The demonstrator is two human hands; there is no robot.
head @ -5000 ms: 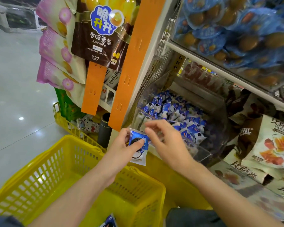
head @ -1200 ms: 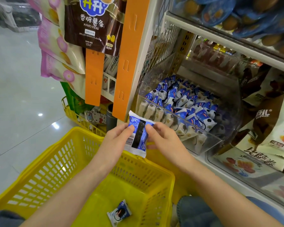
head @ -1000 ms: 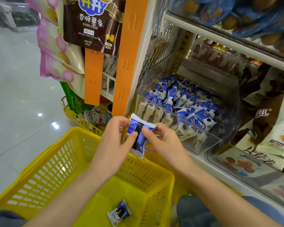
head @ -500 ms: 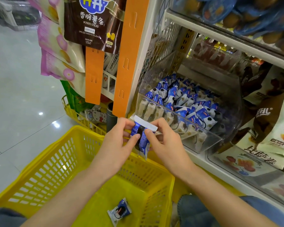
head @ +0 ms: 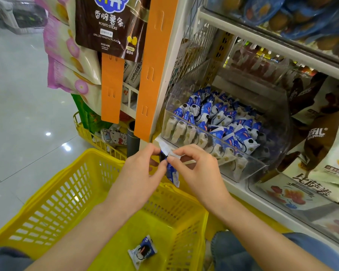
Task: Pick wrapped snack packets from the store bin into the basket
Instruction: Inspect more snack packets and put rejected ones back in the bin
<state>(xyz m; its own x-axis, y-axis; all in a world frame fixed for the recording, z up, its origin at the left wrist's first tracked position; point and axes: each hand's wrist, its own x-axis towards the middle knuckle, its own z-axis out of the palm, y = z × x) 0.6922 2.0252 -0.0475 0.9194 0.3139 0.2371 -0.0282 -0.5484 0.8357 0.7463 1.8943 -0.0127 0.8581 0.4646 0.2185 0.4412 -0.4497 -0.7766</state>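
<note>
A blue-and-white snack packet point(head: 171, 171) hangs edge-on above the far rim of the yellow basket point(head: 53, 194). My left hand point(head: 139, 177) and my right hand point(head: 198, 171) both pinch its top seal, thumbs and forefingers close together. Another packet point(head: 143, 251) of the same kind lies on the basket floor. Just beyond my hands, the clear plastic bin point(head: 249, 169) on the shelf holds several such packets point(head: 219, 118).
An orange display strip point(head: 155, 71) stands left of the bin. Hanging snack bags point(head: 110, 26) fill the upper left. Large pouches point(head: 329, 149) sit right of the bin. A second yellow rack point(head: 90, 133) stands behind the basket. Tiled floor lies to the left.
The packet has turned from flat-on to edge-on and dropped slightly toward the basket rim. Both hands have closed in on its top seal.
</note>
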